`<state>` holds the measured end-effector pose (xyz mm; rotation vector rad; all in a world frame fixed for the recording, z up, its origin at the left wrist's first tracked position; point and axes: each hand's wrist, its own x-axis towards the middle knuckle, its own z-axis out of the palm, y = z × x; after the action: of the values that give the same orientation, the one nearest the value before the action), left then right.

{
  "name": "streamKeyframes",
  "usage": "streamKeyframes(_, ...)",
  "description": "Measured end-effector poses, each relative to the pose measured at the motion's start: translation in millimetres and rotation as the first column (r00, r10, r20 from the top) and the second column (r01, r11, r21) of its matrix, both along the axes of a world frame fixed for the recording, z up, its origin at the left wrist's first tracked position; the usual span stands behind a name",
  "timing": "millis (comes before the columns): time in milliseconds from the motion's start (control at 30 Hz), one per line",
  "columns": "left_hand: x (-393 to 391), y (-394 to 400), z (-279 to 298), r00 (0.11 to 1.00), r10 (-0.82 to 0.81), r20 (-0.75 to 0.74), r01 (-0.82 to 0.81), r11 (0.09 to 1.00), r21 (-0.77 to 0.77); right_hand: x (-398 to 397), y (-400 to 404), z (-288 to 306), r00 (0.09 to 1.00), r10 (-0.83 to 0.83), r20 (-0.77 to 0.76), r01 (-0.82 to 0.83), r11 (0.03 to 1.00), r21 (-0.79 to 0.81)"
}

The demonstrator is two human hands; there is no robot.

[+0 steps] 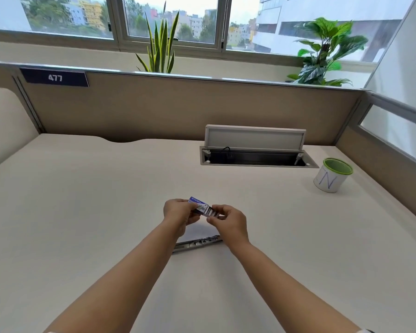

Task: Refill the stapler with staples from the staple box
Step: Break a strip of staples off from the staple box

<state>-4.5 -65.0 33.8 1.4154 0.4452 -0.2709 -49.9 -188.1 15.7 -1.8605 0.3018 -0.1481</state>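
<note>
2 hands [178, 210] [228, 218] on 1 staple box [198, 205], above 1 stapler [197, 243].

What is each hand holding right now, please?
Left hand: closed on the staple box.
Right hand: pinching the inner tray sticking out of the box.

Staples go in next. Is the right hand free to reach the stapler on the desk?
Probably not yet: the right hand is pinching the staple box with the left hand. The stapler lies unobstructed just below.
</note>
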Motion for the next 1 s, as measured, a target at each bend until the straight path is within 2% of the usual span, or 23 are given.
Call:
streamKeyframes(233, 5, 5, -5, 0.999, 0.024, -0.039, -0.025, 1.000, -0.016, 7, -3, 3, 0.988, 0.125, -0.096, -0.129, 0.991, -0.037)
streamKeyframes(367, 5, 5, -9, 0.997, 0.044, -0.058, -0.047, 0.998, -0.051, 12, -1, 4, 0.990, 0.104, -0.096, -0.112, 0.991, -0.080)
streamKeyframes(567, 2, 3, -16, 0.998, 0.019, -0.057, -0.025, 0.996, -0.091, 14, -3, 7, 0.994, 0.078, -0.077, -0.080, 0.997, -0.017)
streamKeyframes(700, 4, 0, -15, 0.998, 0.021, -0.053, -0.026, 0.995, -0.094, 15, -8, 9, 0.992, 0.102, -0.079, -0.115, 0.975, -0.189)
streamKeyframes(800, 5, 0, -13, 0.999, 0.004, -0.050, -0.009, 0.995, -0.100, 15, -10, 10, 0.987, 0.140, -0.081, -0.160, 0.925, -0.344)
streamKeyframes(933, 7, 0, -12, 0.998, -0.046, -0.048, 0.043, 0.997, -0.071, 12, -14, 10, 0.971, 0.238, -0.017, -0.197, 0.759, -0.620)
streamKeyframes(1000, 7, 0, -12, 0.996, -0.064, -0.059, 0.060, 0.996, -0.065, 12, -17, 10, 0.950, 0.311, 0.032, -0.200, 0.680, -0.705)
